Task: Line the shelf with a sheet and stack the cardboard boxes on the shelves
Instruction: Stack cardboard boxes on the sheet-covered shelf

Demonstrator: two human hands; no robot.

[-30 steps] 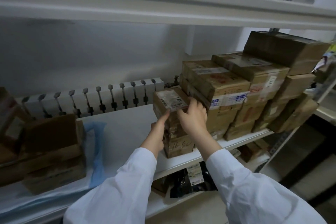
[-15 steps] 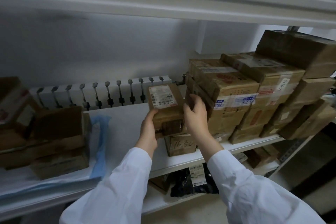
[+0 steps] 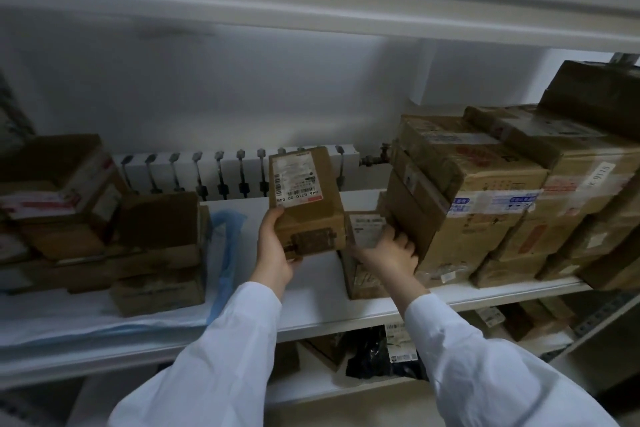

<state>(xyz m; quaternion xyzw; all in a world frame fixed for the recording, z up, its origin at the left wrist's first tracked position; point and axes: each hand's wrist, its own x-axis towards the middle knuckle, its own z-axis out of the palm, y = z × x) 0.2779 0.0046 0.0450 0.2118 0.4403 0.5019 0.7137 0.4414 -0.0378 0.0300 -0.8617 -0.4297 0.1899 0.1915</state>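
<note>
Held box: a small labelled cardboard box (image 3: 306, 199), lifted clear of the shelf board (image 3: 346, 314) at centre frame, tilted with its label facing up.
Left hand: the left hand (image 3: 277, 253) cups the box's lower left corner from 7 o'clock, fingers curled and clamped on it.
Right hand: the right hand (image 3: 389, 253), at 3 o'clock of the held box, has its fingers bent against the bottom edge of a dark box (image 3: 414, 215); whether they grip it or only steady it, I cannot tell.
Beneath: another labelled box (image 3: 363, 253) stands on the shelf under the right hand.
Done: a blue sheet (image 3: 221, 253) lines the shelf's 9 o'clock half, with boxes (image 3: 104, 236) stacked on it.
Left: the large right-hand stack (image 3: 519, 201) at 3 o'clock appears to sit on bare board, so more lining and moving likely remains.
</note>
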